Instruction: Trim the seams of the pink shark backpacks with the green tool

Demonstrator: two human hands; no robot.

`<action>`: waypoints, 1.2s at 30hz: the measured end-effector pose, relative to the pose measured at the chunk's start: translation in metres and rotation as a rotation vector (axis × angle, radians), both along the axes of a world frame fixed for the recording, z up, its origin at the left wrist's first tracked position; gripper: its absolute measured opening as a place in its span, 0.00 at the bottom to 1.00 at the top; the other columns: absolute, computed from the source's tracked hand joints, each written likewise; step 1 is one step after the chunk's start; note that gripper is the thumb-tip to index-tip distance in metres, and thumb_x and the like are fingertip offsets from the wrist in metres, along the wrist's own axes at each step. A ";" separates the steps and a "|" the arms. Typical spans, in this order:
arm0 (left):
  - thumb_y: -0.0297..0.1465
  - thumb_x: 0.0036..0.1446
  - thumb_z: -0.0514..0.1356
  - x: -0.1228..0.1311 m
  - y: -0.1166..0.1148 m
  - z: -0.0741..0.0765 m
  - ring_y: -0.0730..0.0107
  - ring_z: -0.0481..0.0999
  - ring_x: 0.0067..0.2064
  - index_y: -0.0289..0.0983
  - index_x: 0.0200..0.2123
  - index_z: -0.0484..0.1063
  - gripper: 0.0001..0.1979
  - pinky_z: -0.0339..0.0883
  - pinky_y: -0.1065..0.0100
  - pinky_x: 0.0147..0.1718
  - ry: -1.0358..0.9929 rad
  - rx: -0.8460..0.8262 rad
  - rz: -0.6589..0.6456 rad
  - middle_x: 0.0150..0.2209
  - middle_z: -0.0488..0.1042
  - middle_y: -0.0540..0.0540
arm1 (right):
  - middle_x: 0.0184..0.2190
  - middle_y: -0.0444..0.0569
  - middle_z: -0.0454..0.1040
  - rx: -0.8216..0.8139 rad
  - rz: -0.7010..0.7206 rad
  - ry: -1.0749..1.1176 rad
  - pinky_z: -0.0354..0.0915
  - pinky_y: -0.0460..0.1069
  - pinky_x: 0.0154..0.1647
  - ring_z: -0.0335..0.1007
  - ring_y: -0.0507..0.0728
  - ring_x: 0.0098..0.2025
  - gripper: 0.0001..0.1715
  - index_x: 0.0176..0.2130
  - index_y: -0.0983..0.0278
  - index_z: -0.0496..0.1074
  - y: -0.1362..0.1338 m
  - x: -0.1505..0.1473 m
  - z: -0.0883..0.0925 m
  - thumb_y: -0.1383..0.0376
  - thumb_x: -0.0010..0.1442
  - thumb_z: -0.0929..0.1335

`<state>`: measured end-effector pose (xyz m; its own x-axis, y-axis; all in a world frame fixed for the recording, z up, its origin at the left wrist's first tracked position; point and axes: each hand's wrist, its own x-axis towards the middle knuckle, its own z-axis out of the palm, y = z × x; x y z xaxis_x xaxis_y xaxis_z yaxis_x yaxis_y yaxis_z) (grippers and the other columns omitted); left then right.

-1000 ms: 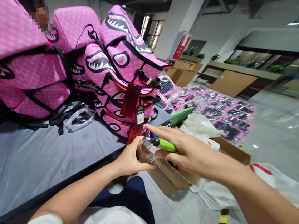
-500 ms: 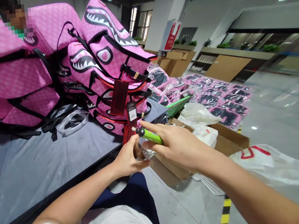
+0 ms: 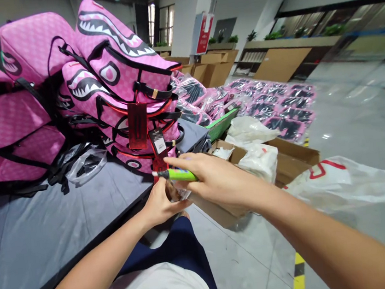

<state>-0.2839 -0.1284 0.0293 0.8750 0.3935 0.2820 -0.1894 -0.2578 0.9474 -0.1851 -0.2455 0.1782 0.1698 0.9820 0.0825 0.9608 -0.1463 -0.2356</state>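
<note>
My right hand [image 3: 213, 177] grips a lime-green marker pen [image 3: 184, 174] with a black collar and a pale tip pointing left. Directly below that tip, my left hand [image 3: 162, 201] curls around a small, shiny brown and clear thing [image 3: 173, 192]; the fingers hide most of it, so its kind cannot be told. Just beyond both hands, pink backpacks [image 3: 157, 76] with shark-mouth prints lie stacked at the table's edge. A dark red tag [image 3: 137, 125] and a black tag with a white label [image 3: 159, 144] hang from them.
The grey-covered table [image 3: 93, 220] runs along my left, with a clear plastic bag [image 3: 87, 168] and black straps on it. An open cardboard box [image 3: 293, 161] and white plastic bags [image 3: 349, 177] lie right. Wrapped pink bags [image 3: 278, 102] cover the floor behind.
The view has swung, so the bags and both hands appear further left. The marker pen has turned closer to level, its tip still over my left hand. The other person is out of view.
</note>
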 end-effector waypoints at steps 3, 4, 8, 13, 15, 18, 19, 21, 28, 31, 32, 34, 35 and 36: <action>0.34 0.47 0.71 0.007 -0.006 -0.005 0.77 0.66 0.27 0.39 0.45 0.60 0.27 0.62 0.73 0.27 -0.065 -0.105 -0.010 0.29 0.64 0.56 | 0.46 0.57 0.78 -0.045 -0.214 -0.062 0.68 0.55 0.44 0.73 0.66 0.48 0.22 0.54 0.63 0.71 0.006 -0.011 0.000 0.65 0.61 0.64; 0.33 0.45 0.71 0.009 -0.008 -0.005 0.78 0.65 0.27 0.40 0.44 0.59 0.27 0.61 0.74 0.26 -0.075 -0.139 0.003 0.29 0.63 0.57 | 0.44 0.57 0.78 -0.052 -0.249 -0.075 0.67 0.54 0.41 0.74 0.66 0.46 0.19 0.51 0.64 0.72 0.008 -0.013 0.000 0.64 0.61 0.63; 0.31 0.40 0.74 0.016 -0.005 0.001 0.76 0.68 0.31 0.40 0.46 0.59 0.33 0.63 0.74 0.30 -0.047 -0.230 0.002 0.31 0.66 0.56 | 0.37 0.51 0.78 0.060 -0.232 0.069 0.65 0.50 0.37 0.74 0.60 0.39 0.13 0.45 0.62 0.73 0.013 -0.004 -0.007 0.64 0.61 0.65; 0.39 0.40 0.74 0.023 0.008 0.010 0.66 0.75 0.41 0.38 0.51 0.64 0.35 0.68 0.67 0.41 -0.020 -0.395 -0.045 0.41 0.75 0.48 | 0.38 0.48 0.78 0.325 -0.144 0.798 0.71 0.51 0.37 0.75 0.58 0.39 0.16 0.45 0.64 0.74 0.013 0.034 -0.019 0.57 0.63 0.67; 0.40 0.41 0.74 0.024 0.010 0.015 0.63 0.76 0.43 0.37 0.50 0.66 0.34 0.68 0.64 0.44 -0.024 -0.463 -0.015 0.42 0.76 0.46 | 0.48 0.52 0.77 0.474 -0.187 1.015 0.74 0.55 0.43 0.75 0.60 0.46 0.21 0.51 0.65 0.73 0.005 0.050 -0.031 0.57 0.61 0.68; 0.40 0.42 0.73 0.023 0.010 0.025 0.63 0.77 0.42 0.37 0.47 0.70 0.29 0.69 0.63 0.45 -0.059 -0.516 0.009 0.40 0.77 0.46 | 0.55 0.54 0.74 0.628 -0.231 1.070 0.65 0.61 0.60 0.69 0.62 0.57 0.25 0.53 0.64 0.73 -0.016 0.062 -0.072 0.58 0.58 0.71; 0.40 0.42 0.73 0.023 0.010 0.029 0.62 0.78 0.42 0.37 0.45 0.71 0.27 0.70 0.62 0.46 -0.078 -0.518 0.008 0.39 0.78 0.46 | 0.56 0.55 0.74 0.621 -0.248 1.102 0.61 0.62 0.64 0.68 0.62 0.60 0.26 0.53 0.63 0.73 -0.023 0.062 -0.093 0.56 0.57 0.72; 0.40 0.42 0.73 0.025 0.007 0.036 0.62 0.78 0.42 0.36 0.42 0.73 0.25 0.70 0.62 0.47 -0.122 -0.503 0.007 0.38 0.78 0.46 | 0.58 0.57 0.72 0.539 -0.355 1.286 0.61 0.63 0.63 0.66 0.63 0.62 0.30 0.55 0.62 0.73 -0.035 0.055 -0.139 0.51 0.58 0.71; 0.40 0.42 0.74 0.040 -0.023 0.026 0.59 0.78 0.45 0.38 0.46 0.70 0.29 0.71 0.59 0.48 -0.100 -0.279 -0.051 0.41 0.77 0.45 | 0.59 0.47 0.70 0.673 -0.265 2.215 0.74 0.62 0.48 0.74 0.59 0.50 0.30 0.61 0.50 0.64 -0.040 0.007 -0.220 0.45 0.62 0.67; 0.37 0.41 0.75 0.038 -0.032 0.028 0.60 0.76 0.50 0.42 0.54 0.63 0.38 0.70 0.62 0.48 -0.078 -0.127 -0.082 0.49 0.74 0.43 | 0.54 0.45 0.74 0.740 -0.279 2.228 0.76 0.56 0.45 0.75 0.56 0.45 0.27 0.56 0.52 0.70 -0.049 0.002 -0.221 0.54 0.58 0.73; 0.36 0.42 0.75 0.035 -0.033 0.033 0.60 0.74 0.53 0.44 0.58 0.60 0.41 0.69 0.63 0.50 -0.090 -0.073 -0.080 0.52 0.72 0.43 | 0.54 0.45 0.74 0.743 -0.304 2.222 0.76 0.55 0.45 0.75 0.55 0.44 0.27 0.55 0.52 0.70 -0.055 0.002 -0.224 0.55 0.57 0.74; 0.34 0.46 0.74 0.029 -0.033 0.045 0.61 0.71 0.57 0.48 0.62 0.55 0.44 0.67 0.63 0.53 -0.064 0.052 -0.100 0.56 0.70 0.43 | 0.56 0.46 0.72 0.751 -0.359 2.195 0.77 0.55 0.44 0.75 0.55 0.44 0.27 0.56 0.53 0.70 -0.065 0.003 -0.234 0.54 0.58 0.74; 0.34 0.48 0.73 0.026 -0.031 0.052 0.61 0.71 0.58 0.48 0.62 0.55 0.42 0.66 0.62 0.54 -0.001 0.127 -0.135 0.56 0.70 0.42 | 0.59 0.47 0.70 0.756 -0.380 2.175 0.77 0.55 0.44 0.74 0.56 0.46 0.27 0.56 0.53 0.70 -0.070 0.003 -0.241 0.54 0.58 0.73; 0.35 0.50 0.71 0.023 -0.029 0.058 0.61 0.71 0.57 0.47 0.63 0.55 0.41 0.65 0.60 0.55 0.090 0.211 -0.178 0.55 0.70 0.42 | 0.60 0.47 0.69 0.762 -0.399 2.151 0.77 0.55 0.43 0.74 0.57 0.49 0.27 0.56 0.54 0.70 -0.073 0.002 -0.249 0.54 0.58 0.73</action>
<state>-0.2610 -0.1575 0.0868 0.9504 0.1723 0.2591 -0.1666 -0.4216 0.8913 -0.1829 -0.3185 -0.0706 0.5919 0.7781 -0.2103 -0.7092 0.3788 -0.5946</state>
